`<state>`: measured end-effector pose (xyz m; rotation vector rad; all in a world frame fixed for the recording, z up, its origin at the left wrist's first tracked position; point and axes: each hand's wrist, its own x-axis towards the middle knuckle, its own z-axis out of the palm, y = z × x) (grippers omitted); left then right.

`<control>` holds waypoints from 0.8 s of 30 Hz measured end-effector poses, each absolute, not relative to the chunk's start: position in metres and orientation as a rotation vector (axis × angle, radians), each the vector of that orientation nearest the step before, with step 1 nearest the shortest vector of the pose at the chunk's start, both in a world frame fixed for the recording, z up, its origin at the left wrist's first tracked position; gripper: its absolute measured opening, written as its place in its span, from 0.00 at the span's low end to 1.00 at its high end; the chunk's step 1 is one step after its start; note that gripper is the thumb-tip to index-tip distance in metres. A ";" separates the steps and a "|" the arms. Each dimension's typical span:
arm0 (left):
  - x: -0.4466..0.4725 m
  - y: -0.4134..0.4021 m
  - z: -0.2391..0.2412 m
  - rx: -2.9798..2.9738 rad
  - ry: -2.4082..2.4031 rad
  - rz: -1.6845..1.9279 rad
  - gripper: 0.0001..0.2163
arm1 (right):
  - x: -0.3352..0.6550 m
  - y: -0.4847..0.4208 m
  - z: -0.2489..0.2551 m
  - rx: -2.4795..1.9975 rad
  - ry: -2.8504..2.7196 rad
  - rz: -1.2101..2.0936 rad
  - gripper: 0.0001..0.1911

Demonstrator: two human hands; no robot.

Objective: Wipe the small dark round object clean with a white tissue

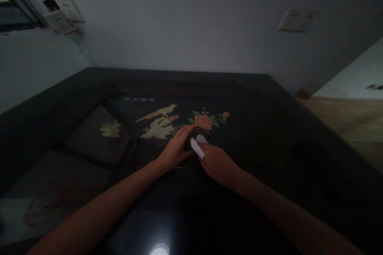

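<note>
In the middle of the head view, a small dark, round, glass-like vessel (194, 132) is held over a glossy black table (251, 127). The fingers of my left hand (176, 146) wrap around the vessel's left side. My right hand (220, 163) grips a folded white tissue or paper (198, 148) at the vessel's opening, and its fingertips are partly hidden there. How deep the white piece reaches into the vessel cannot be made out in the dim light.
The tabletop bears a bird picture (160, 121), a pink flower picture (203, 121) and pale characters (139, 99). Behind it rises a wall with sockets (299, 20) at right and more sockets (67, 12) at left. Wooden flooring (347, 119) shows beyond the right edge.
</note>
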<state>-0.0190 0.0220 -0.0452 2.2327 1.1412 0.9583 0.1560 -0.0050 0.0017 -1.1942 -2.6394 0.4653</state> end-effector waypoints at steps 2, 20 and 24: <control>-0.019 0.023 -0.046 2.231 1.150 0.964 0.32 | 0.158 -0.002 0.001 -1.089 -2.780 0.215 0.17; -0.020 0.020 -0.044 2.249 1.130 0.938 0.33 | 0.151 -0.003 -0.006 -1.174 -1.689 1.333 0.10; -0.019 0.020 -0.044 2.235 1.156 0.920 0.34 | 0.153 -0.003 -0.004 -1.243 -1.923 1.217 0.09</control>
